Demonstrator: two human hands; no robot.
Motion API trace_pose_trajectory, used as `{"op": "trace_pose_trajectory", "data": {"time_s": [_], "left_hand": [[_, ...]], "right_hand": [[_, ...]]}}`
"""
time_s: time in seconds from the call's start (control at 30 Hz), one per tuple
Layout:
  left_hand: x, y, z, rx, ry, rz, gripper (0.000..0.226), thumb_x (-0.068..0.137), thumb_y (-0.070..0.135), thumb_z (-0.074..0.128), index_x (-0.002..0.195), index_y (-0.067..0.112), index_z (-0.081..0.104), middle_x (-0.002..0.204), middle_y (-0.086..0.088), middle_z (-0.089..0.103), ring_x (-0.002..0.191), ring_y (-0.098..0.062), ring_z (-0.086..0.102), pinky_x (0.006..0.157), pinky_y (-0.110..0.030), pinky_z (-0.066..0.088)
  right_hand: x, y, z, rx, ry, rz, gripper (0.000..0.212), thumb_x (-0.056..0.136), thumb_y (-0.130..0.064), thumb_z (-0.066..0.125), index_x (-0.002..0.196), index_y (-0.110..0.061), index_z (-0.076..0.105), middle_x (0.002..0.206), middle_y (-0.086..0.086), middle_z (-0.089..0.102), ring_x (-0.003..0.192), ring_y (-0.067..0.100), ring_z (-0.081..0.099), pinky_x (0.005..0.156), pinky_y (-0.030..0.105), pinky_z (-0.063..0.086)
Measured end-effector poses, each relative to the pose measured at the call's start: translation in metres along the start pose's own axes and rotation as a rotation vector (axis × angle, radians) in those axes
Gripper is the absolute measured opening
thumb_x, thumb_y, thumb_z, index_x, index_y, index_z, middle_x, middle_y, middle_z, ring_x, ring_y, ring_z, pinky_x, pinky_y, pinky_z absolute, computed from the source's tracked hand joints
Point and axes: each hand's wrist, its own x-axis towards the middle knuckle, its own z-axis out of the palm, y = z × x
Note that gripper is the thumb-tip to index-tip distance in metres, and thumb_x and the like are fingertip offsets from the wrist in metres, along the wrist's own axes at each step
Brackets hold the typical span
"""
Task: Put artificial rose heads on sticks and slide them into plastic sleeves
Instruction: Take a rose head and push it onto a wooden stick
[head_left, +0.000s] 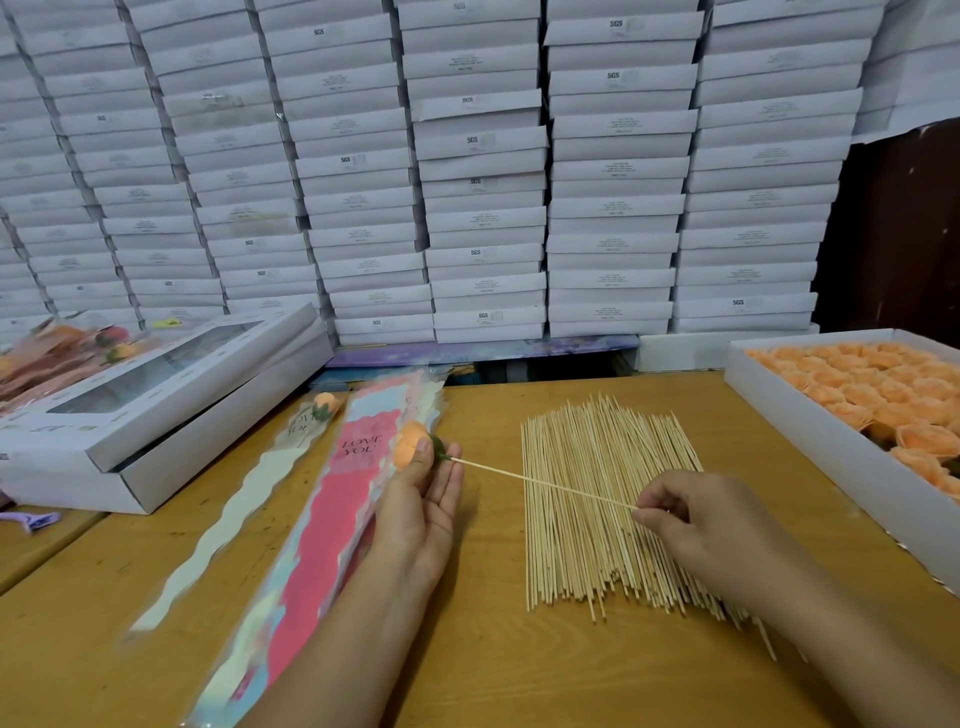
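over the pink sleeves (332, 499) the left hand (421, 499) gripped the rose head (410, 448) in curled fingers, while the right hand (691, 525) pinched the stick (540, 483) above the desk (467, 649); pushing it straight along the rose's axis seemed wisest.

Left hand (422, 499) palm-up over the wooden table (467, 649), thumb pressing a peach rose head (410, 446). Right hand (691, 525) pinching the far end of a thin stick (545, 484), its tip meeting the green base of the rose. Beneath, a spread pile of sticks (597, 499). Left of the hands, a stack of pink "LOVE YOU" sleeves (332, 525), one sleeved rose (324, 404) beside it. At right, a white tray (831, 457) full of peach roses. Behind, a wall of stacked white boxes (483, 171).
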Motion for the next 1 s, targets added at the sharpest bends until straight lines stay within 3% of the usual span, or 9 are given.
{"op": "trace_pose_trajectory", "data": {"time_s": [0.17, 0.37, 0.5, 0.6, 0.7, 0.77, 0.9, 1.0], "left_hand": [[0.001, 0.0, 0.0, 0.003, 0.0, 0.014, 0.012, 0.096, 0.007, 0.061, 0.107, 0.004, 0.062, 0.122, -0.02, 0.068, 0.081, -0.018, 0.077, 0.068, -0.028, 0.063], [0.001, 0.0, 0.0, -0.001, -0.009, 0.016, 0.009, 0.096, 0.007, 0.061, 0.105, 0.004, 0.063, 0.123, -0.02, 0.067, 0.079, -0.018, 0.077, 0.067, -0.028, 0.063], [0.0, 0.0, 0.0, 0.004, -0.014, 0.015, 0.011, 0.096, 0.007, 0.061, 0.106, 0.004, 0.063, 0.128, -0.02, 0.066, 0.081, -0.018, 0.077, 0.071, -0.028, 0.063], [-0.001, 0.0, 0.001, 0.005, -0.014, 0.017, 0.012, 0.096, 0.007, 0.061, 0.107, 0.004, 0.063, 0.129, -0.02, 0.065, 0.08, -0.018, 0.077, 0.068, -0.028, 0.063], [-0.002, 0.0, 0.002, 0.009, -0.019, 0.019, 0.011, 0.096, 0.007, 0.061, 0.107, 0.004, 0.062, 0.129, -0.02, 0.065, 0.08, -0.018, 0.077, 0.07, -0.028, 0.063], [-0.003, 0.0, 0.003, 0.024, -0.025, 0.014, 0.01, 0.096, 0.008, 0.061, 0.106, 0.004, 0.062, 0.128, -0.019, 0.066, 0.08, -0.017, 0.077, 0.07, -0.028, 0.062], [-0.006, 0.004, 0.006, 0.041, -0.042, -0.015, 0.015, 0.094, 0.011, 0.065, 0.107, 0.003, 0.066, 0.126, -0.018, 0.068, 0.083, -0.018, 0.076, 0.077, -0.03, 0.06], [-0.009, 0.008, 0.008, 0.058, -0.062, -0.047, 0.023, 0.092, 0.014, 0.067, 0.112, 0.002, 0.067, 0.123, -0.017, 0.069, 0.091, -0.019, 0.074, 0.08, -0.032, 0.06]], "right_hand": [[-0.001, 0.003, 0.002, 0.007, -0.041, 0.005, 0.017, 0.094, -0.026, 0.067, 0.079, -0.034, 0.066, 0.056, -0.009, 0.062, 0.046, 0.002, 0.053, 0.042, 0.016, 0.039], [-0.001, 0.001, 0.001, 0.011, -0.073, -0.004, 0.018, 0.097, -0.026, 0.061, 0.081, -0.033, 0.066, 0.058, -0.007, 0.063, 0.046, 0.003, 0.052, 0.043, 0.018, 0.039], [-0.002, -0.001, 0.001, 0.021, -0.092, -0.006, 0.022, 0.099, -0.024, 0.058, 0.079, -0.029, 0.066, 0.059, -0.024, 0.062, 0.044, 0.001, 0.05, 0.043, 0.018, 0.038], [-0.002, 0.0, 0.0, 0.008, -0.095, 0.0, 0.028, 0.1, -0.025, 0.056, 0.073, -0.03, 0.064, 0.056, -0.014, 0.061, 0.044, 0.003, 0.049, 0.043, 0.019, 0.037], [-0.002, -0.002, 0.0, -0.018, -0.108, 0.011, 0.03, 0.1, -0.026, 0.055, 0.071, -0.03, 0.064, 0.061, -0.019, 0.063, 0.045, 0.002, 0.05, 0.044, 0.018, 0.039], [-0.002, -0.003, 0.0, -0.027, -0.127, 0.045, 0.028, 0.098, -0.026, 0.058, 0.071, -0.028, 0.067, 0.059, -0.011, 0.065, 0.043, 0.003, 0.05, 0.041, 0.018, 0.037], [-0.002, -0.01, -0.008, 0.103, -0.254, 0.091, 0.024, 0.094, -0.023, 0.065, 0.072, -0.024, 0.074, 0.069, -0.005, 0.072, 0.06, 0.016, 0.065, 0.057, 0.031, 0.053], [-0.003, -0.018, -0.018, 0.274, -0.46, 0.114, 0.021, 0.09, -0.015, 0.069, 0.071, -0.019, 0.077, 0.067, -0.003, 0.073, 0.056, 0.002, 0.061, 0.054, 0.018, 0.048]]}}
